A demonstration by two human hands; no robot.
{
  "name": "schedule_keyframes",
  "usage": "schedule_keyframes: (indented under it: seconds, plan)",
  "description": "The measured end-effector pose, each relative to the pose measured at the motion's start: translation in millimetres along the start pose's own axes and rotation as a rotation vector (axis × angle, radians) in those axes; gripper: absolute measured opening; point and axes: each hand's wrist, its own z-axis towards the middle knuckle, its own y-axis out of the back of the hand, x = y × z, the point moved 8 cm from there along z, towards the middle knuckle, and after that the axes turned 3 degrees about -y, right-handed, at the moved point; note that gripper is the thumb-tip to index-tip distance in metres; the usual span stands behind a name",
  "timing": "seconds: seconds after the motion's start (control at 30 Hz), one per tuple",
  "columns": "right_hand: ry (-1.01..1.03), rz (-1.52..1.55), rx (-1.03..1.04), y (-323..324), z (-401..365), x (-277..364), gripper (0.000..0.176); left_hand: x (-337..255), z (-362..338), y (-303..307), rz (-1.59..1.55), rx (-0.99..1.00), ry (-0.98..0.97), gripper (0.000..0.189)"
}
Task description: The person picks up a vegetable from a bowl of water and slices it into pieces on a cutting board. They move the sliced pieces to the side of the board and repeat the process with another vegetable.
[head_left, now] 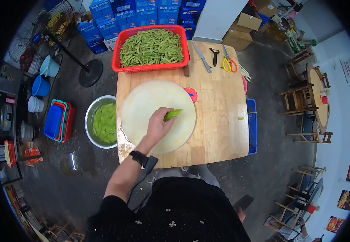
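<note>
My left hand (158, 123) is closed around a smooth, bright green vegetable piece (173, 115), its fingers hiding part of it. It holds the piece on a round, pale cutting board (150, 94) on the wooden table. Low at the right, beside my body, is my right hand (241, 214), mostly hidden by my shirt. A dark, broad-bladed cleaver (245, 201) sticks out from it. To the left of the table, a metal bowl (89, 135) holds green pieces (105, 121).
A red basket (150, 69) of green beans stands at the table's back edge. A knife (202, 58), a black peeler (215, 57) and scissors (229, 64) lie at the back right. A red round object (192, 93) touches the board's right side. A blue crate (252, 127) stands right of the table.
</note>
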Motion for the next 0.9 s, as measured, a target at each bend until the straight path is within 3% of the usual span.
schedule_keyframes:
  seconds: [0.03, 0.1, 0.17, 0.23, 0.3, 0.43, 0.5, 0.63, 0.7, 0.9]
  plan:
    - [0.226, -0.139, 0.05, -44.4, -23.5, 90.9, 0.04, -6.0, -6.8, 5.5, -0.173, -0.081, 0.118, 0.028]
    - [0.028, 0.174, 0.075, -63.5, -29.9, 144.1, 0.037, -26.2, -16.0, 2.1, -0.217, -0.071, 0.144, 0.026]
    - [0.077, 0.149, 0.131, -80.4, -22.1, 195.7, 0.035, -39.1, -27.5, -5.2, -0.518, -0.126, 0.244, 0.026]
    - [0.122, 0.117, 0.191, -96.9, -14.0, 235.0, 0.033, -48.6, -37.3, -6.5, -0.537, -0.068, 0.316, 0.033]
    - [0.309, 0.133, 0.275, -118.2, -9.5, 283.8, 0.034, -69.4, -40.1, -5.0, -0.759, -0.002, 0.438, 0.041]
    - [0.354, 0.167, 0.38, -145.6, -8.8, 344.1, 0.035, -96.3, -44.1, 10.1, -0.697, 0.042, 0.41, 0.043]
    - [0.418, 0.123, 0.415, -151.4, -8.6, 365.0, 0.036, -104.2, -47.9, 5.8, -0.98, 0.025, 0.522, 0.042]
    - [0.586, 0.059, 0.497, -157.2, -26.8, 410.0, 0.035, -127.8, -50.0, 11.1, -0.882, 0.036, 0.475, 0.041]
    - [0.777, -0.012, 0.511, -158.2, -51.8, 441.1, 0.03, -142.5, -49.9, 13.6, -0.797, -0.013, 0.416, 0.044]
    - [0.947, -0.068, 0.604, -179.0, -77.0, 483.7, 0.024, -184.5, -51.1, 13.7, -0.688, -0.13, 0.369, 0.051]
